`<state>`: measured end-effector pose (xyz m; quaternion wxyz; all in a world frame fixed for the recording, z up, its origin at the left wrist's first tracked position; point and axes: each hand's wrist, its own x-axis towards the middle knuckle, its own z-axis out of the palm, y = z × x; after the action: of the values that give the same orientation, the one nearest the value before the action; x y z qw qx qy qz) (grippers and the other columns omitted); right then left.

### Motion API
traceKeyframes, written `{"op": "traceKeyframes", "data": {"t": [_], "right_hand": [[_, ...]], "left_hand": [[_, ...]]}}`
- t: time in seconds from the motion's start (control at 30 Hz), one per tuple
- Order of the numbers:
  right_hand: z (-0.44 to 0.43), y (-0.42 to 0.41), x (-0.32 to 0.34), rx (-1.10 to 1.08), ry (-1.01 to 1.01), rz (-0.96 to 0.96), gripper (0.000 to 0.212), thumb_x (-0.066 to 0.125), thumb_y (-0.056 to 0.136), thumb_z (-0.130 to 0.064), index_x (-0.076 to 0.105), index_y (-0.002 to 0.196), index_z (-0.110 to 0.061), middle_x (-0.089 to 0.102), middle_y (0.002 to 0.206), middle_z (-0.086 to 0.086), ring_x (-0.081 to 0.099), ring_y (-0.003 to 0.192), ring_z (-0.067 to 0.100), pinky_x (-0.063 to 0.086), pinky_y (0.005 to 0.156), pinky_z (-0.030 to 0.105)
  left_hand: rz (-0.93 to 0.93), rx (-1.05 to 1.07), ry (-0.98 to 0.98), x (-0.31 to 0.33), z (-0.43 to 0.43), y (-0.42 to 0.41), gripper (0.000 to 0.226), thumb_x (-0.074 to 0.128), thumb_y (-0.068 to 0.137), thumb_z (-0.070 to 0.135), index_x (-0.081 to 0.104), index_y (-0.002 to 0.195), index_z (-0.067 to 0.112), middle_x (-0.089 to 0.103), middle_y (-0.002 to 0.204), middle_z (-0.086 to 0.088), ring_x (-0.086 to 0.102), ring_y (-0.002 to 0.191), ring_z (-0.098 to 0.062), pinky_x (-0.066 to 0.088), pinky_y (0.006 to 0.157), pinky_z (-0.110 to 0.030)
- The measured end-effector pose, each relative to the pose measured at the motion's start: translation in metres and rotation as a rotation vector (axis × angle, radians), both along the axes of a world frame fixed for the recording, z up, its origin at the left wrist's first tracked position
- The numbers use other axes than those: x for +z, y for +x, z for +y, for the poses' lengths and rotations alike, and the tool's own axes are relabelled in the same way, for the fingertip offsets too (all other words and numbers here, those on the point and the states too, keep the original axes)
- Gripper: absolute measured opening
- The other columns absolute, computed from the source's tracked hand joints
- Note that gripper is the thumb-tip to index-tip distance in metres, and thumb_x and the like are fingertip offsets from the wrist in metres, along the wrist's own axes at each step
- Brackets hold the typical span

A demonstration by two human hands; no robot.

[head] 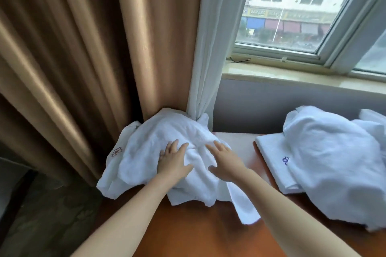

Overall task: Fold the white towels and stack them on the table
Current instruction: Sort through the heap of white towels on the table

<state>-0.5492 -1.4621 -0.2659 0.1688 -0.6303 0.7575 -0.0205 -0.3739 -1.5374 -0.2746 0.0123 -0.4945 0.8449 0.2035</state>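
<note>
Now the left hand (173, 160) and the right hand (224, 161) are lying side by side on top of a crumpled towel (150, 152). The fingers (174, 144) are reaching out straight and spread. They are pressing down on the cloth, not pinching or gripping any of it.

I think the hands are pushing the lump flat, or feeling for an edge, so the towel can be opened out and folded.

This towel is sitting at the far left end of the bench (198, 227). It is bunching up against the brown curtain (83, 69) and the thin white drape (208, 58) behind it. One part is hanging off the left edge of the bench, and a strip is trailing toward the person. It will likely need pulling toward the middle, where there is bare bench to spread it on.

On the right, a folded towel (271, 158) with a small blue mark is lying flat. It is probably the start of the stack. A big loose heap (334, 165) of white cloth is resting partly on top of it, so the heap may be getting in the way of stacking.

No basket, box or tub is showing. The bench is carrying all the towels.
</note>
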Motion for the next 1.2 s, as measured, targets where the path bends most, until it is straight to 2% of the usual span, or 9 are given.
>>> {"op": "traceKeyframes", "data": {"t": [0.1,0.23,0.4,0.57,0.73,0.93,1.07,1.2], "right_hand": [[0.033,-0.015,0.012,-0.087,-0.036,0.019,0.073,0.061,0.095,-0.033,0.019,0.155,-0.030,0.011,0.165,0.002,0.016,0.150,0.027,0.026,0.118,0.043],[0.080,-0.049,0.027,-0.195,-0.047,0.041,0.071,0.057,0.096,-0.034,0.018,0.155,-0.029,0.010,0.165,0.002,0.011,0.152,0.024,0.018,0.121,0.046],[0.133,-0.110,0.047,-0.303,-0.044,0.100,0.073,0.055,0.092,-0.030,0.019,0.155,-0.024,0.014,0.162,0.004,0.016,0.148,0.024,0.023,0.116,0.043],[0.172,-0.180,0.058,-0.380,-0.090,0.119,0.070,0.056,0.091,-0.034,0.024,0.152,-0.023,0.024,0.157,0.003,0.024,0.143,0.024,0.027,0.114,0.044],[0.199,-0.266,0.060,-0.411,-0.086,0.080,0.075,0.056,0.092,-0.032,0.016,0.156,-0.026,0.010,0.164,0.003,0.008,0.151,0.023,0.013,0.121,0.048],[0.215,-0.356,0.051,-0.390,-0.077,0.133,0.073,0.055,0.092,-0.034,0.019,0.155,-0.024,0.017,0.161,0.003,0.018,0.146,0.025,0.022,0.117,0.043],[0.215,-0.396,0.040,-0.346,-0.027,0.135,0.073,0.053,0.092,-0.036,0.017,0.155,-0.024,0.018,0.160,0.006,0.019,0.145,0.027,0.022,0.116,0.045],[0.210,-0.427,0.025,-0.413,-0.032,0.000,0.083,0.055,0.092,-0.050,0.012,0.157,-0.021,0.014,0.162,0.005,0.016,0.148,0.025,0.024,0.117,0.043]], "left_hand": [[0.009,-0.093,-0.037,0.013,0.023,-0.025,0.075,0.054,0.095,0.049,0.014,0.156,0.031,0.002,0.166,-0.002,-0.002,0.153,-0.024,0.011,0.123,-0.045],[0.021,-0.220,-0.070,0.025,0.052,-0.069,0.076,0.053,0.095,0.052,0.013,0.156,0.033,0.002,0.166,-0.001,-0.001,0.153,-0.025,0.008,0.122,-0.046],[0.061,-0.320,-0.095,0.040,0.085,-0.136,0.075,0.057,0.093,0.047,0.018,0.155,0.030,0.006,0.165,-0.002,0.004,0.152,-0.025,0.013,0.122,-0.047],[0.088,-0.374,-0.102,0.046,0.116,-0.206,0.076,0.057,0.093,0.046,0.016,0.156,0.031,0.005,0.165,-0.002,0.001,0.152,-0.024,0.008,0.121,-0.045],[0.087,-0.379,-0.098,0.049,0.145,-0.289,0.075,0.054,0.094,0.046,0.013,0.156,0.032,0.004,0.165,-0.002,-0.002,0.152,-0.024,0.006,0.121,-0.043],[0.086,-0.340,-0.056,0.044,0.168,-0.373,0.077,0.055,0.094,0.046,0.012,0.157,0.032,0.002,0.165,-0.002,-0.004,0.152,-0.020,0.000,0.122,-0.043],[0.049,-0.306,-0.062,0.035,0.174,-0.410,0.075,0.054,0.095,0.048,0.014,0.156,0.030,0.006,0.165,-0.002,0.001,0.152,-0.021,0.008,0.123,-0.045],[0.057,-0.241,-0.010,0.022,0.173,-0.438,0.078,0.052,0.093,0.056,0.015,0.156,0.029,0.007,0.165,-0.002,0.003,0.152,-0.021,0.016,0.121,-0.047]]}}
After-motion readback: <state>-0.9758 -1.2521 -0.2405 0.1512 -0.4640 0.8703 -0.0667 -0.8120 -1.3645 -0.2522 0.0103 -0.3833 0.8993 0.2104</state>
